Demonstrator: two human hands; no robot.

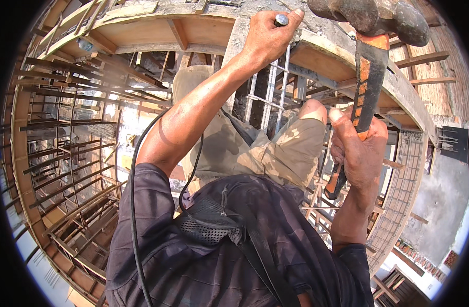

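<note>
My left hand [265, 38] is wrapped round a metal rod [281, 20] at the top middle. Only the rod's shiny round end pokes out above the fist; its lower part is hidden, so I cannot tell what tip it has. My right hand [361, 153] grips a hammer [370, 77] by its black and orange handle. The heavy, worn double-faced hammer head [378, 20] is raised at the upper right, to the right of the left fist and apart from the rod. Beneath the left fist lie rough concrete and several steel bars [268, 97].
Wooden formwork [204, 31] with a concrete rim curves across the top. Timber props and battens [70, 123] fill the left side over a deep drop. A rebar cage [398, 179] runs down the right. A black cable [134, 204] hangs by my left arm.
</note>
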